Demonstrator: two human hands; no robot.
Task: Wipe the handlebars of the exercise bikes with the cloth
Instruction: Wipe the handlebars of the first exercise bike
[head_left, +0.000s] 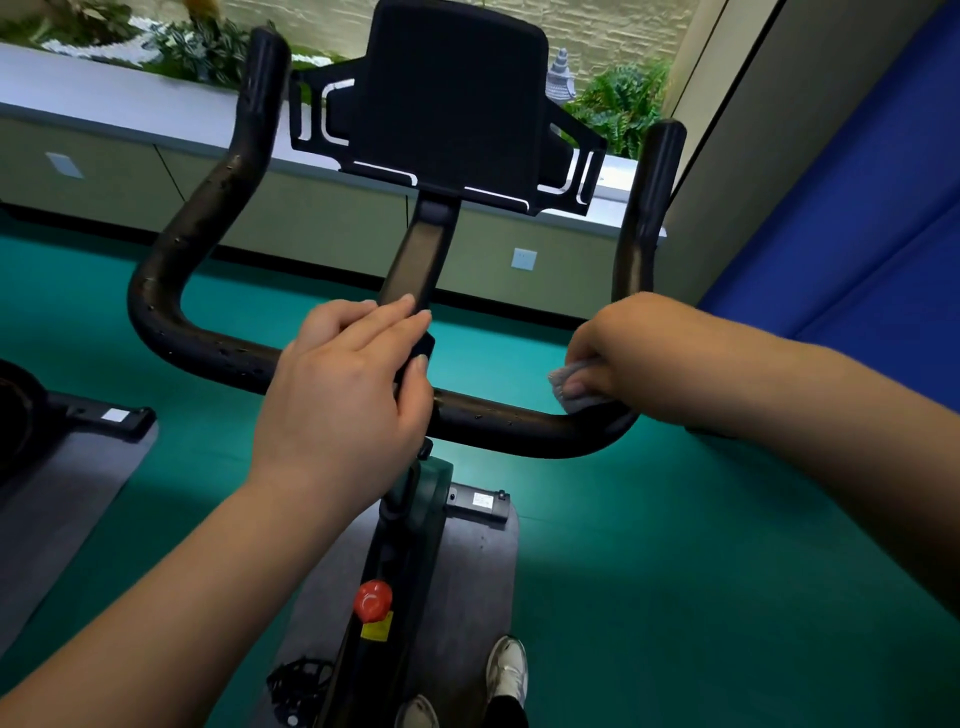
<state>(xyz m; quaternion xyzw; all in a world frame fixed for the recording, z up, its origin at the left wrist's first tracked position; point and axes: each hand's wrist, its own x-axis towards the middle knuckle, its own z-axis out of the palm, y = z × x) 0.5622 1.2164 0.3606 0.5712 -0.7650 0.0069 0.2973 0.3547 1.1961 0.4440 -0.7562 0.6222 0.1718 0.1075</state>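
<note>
A black, droplet-speckled handlebar (208, 358) of an exercise bike curves up at both ends around a black console (452, 98). My left hand (348, 400) rests over the bar's centre clamp with fingers fairly straight and thumb down the right side. My right hand (623, 353) grips a grey cloth (571, 389) and presses it onto the bar's right bend; most of the cloth is hidden under the fingers.
The bike's frame with a red knob (373, 600) stands on a grey mat (478, 561) over green floor. A second bike's base (78, 415) lies at the left. A blue padded wall (857, 208) is at the right, a low ledge with plants behind. My shoes (506, 670) are below.
</note>
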